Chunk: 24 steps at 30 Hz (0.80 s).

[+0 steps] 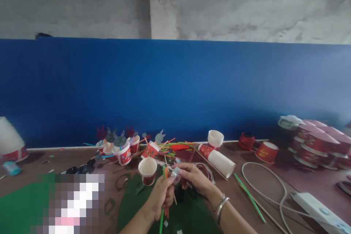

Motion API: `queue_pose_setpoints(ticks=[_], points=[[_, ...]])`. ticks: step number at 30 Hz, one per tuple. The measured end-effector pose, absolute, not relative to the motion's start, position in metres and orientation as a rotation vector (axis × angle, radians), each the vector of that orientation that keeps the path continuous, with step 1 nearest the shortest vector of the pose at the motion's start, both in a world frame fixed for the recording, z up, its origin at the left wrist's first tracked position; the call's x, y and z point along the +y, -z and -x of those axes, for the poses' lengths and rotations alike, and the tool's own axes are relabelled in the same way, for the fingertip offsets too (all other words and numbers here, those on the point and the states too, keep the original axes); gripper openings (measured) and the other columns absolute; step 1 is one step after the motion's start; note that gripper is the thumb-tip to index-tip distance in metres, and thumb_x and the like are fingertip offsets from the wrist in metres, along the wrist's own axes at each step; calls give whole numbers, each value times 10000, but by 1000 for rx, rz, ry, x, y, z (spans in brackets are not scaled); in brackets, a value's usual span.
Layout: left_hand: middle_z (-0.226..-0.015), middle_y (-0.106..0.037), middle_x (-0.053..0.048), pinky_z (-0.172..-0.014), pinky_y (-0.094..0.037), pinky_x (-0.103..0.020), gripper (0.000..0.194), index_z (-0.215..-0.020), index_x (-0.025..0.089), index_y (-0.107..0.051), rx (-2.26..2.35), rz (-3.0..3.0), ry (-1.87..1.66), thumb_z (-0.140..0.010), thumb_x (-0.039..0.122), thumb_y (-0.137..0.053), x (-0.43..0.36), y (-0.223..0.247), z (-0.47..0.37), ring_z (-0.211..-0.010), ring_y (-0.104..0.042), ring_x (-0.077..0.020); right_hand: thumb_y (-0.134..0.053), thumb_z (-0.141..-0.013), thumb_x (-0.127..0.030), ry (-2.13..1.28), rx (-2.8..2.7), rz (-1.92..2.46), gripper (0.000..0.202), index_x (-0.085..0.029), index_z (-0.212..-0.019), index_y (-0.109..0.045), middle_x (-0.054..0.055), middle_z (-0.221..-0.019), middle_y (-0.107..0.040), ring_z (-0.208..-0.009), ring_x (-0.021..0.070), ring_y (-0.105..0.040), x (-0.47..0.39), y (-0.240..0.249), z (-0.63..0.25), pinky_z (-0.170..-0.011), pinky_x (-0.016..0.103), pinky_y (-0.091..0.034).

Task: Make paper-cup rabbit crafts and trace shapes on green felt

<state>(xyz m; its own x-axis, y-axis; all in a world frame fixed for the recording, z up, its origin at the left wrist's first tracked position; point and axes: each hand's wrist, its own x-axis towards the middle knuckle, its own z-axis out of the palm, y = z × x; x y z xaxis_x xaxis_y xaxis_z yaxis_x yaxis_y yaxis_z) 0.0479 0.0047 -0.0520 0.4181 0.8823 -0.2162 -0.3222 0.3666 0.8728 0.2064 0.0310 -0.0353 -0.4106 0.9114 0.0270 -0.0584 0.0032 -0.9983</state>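
Note:
My left hand (163, 194) is closed around a small bundle of green and orange sticks (166, 210) that stand nearly upright, their ends showing above and below the fist. At the top of the fist is a small clear, shiny piece (175, 172), perhaps tape. My right hand (193, 177), with bangles on its wrist, has its fingers bent together at this piece, touching it. Just left of the hands stands a white and red paper cup (148, 171). Beneath the hands lies a dark green sheet (134, 210).
Behind stand red cups (122, 153) with cut-out figures and sticks (181, 147). A stack of cups (219, 161) lies right of centre. Farther right are a cable (264, 164), a power strip (320, 210) and stacked red cups (318, 140). A blue partition (175, 87) rises behind.

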Motion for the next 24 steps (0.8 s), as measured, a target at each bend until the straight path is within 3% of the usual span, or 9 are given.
queue_pose_setpoints(ticks=[7, 24], points=[[-329, -247, 164, -316, -58, -182, 453, -674, 232, -359, 819, -835, -920, -610, 570, -655, 4, 55, -52, -283, -104, -14, -734, -682, -418, -1554, -1435, 940, 391, -148, -963, -703, -3, -636, -623, -459, 60, -474, 32, 37, -208, -439, 181, -397], [-344, -285, 163, -334, -50, -195, 473, -759, 231, -389, 807, -766, -952, -609, 595, -652, 4, 57, -58, -278, -119, -16, -743, -664, -436, -1622, -1289, 979, 407, -179, -976, -701, 23, -736, -636, -537, 88, -476, 32, 47, -210, -483, 204, -372]])
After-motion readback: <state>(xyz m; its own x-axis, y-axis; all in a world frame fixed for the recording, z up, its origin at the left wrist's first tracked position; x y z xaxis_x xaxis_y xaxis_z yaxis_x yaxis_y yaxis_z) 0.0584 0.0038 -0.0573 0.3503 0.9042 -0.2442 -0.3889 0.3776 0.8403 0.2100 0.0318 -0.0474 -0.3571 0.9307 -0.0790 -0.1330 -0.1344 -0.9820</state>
